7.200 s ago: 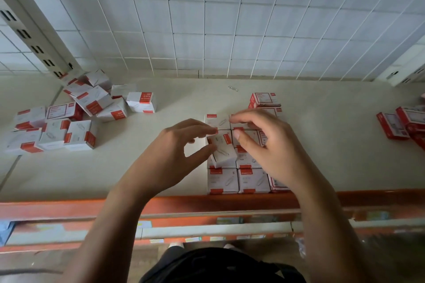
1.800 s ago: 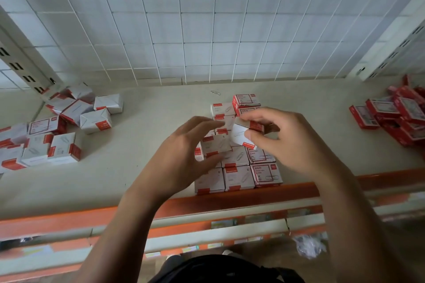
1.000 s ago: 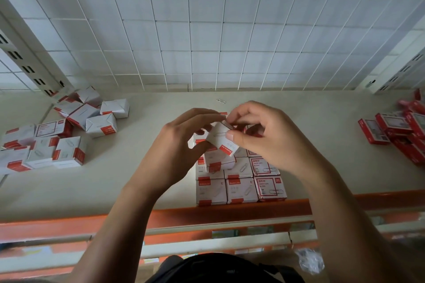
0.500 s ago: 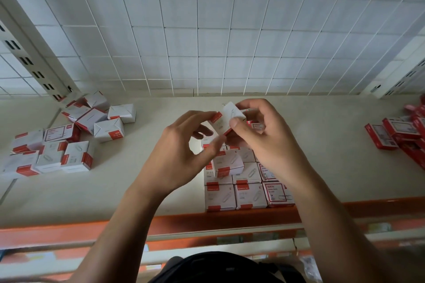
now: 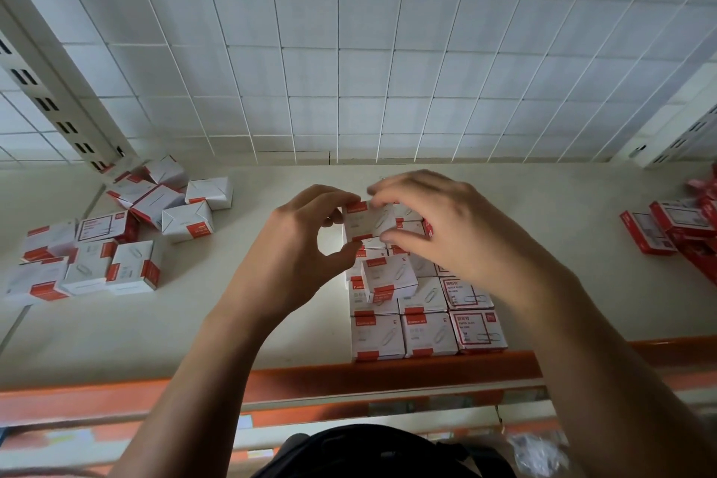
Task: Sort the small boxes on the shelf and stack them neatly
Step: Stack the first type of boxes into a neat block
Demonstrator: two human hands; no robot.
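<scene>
Small box (image 5: 368, 222), white with red bands, held over the rear rows of the stack (image 5: 426, 334) near the middle of the shelf (image 5: 232, 318); cannot tell whether touching the boxes beneath. Faces the camera with its paperclip print up, long axis running roughly left to right, red label at the far-left corner. Pinched at its left end by the left hand (image 5: 295, 248): forefinger on the far corner, thumb under the near corner, a round gap between them. Gripped at its right end by the right hand (image 5: 450, 229): fingers arched over the far edge, slightly blurred, thumb against the near edge. Just nearer, one skewed box (image 5: 390, 277) lying on top of the stack, turned askew to the squared rows below it. Front row of the stack set close against the orange rail (image 5: 388, 374), three boxes side by side, the rightmost with a red-framed label. Well apart to the left, a loose heap (image 5: 116, 241) of like white-and-red boxes, pointing every way, some on their sides. Far right, red boxes (image 5: 659, 229) in a jumble at the shelf's edge. Behind all, a white wire grid (image 5: 349, 70) and a slotted upright (image 5: 50, 89) at the left.
</scene>
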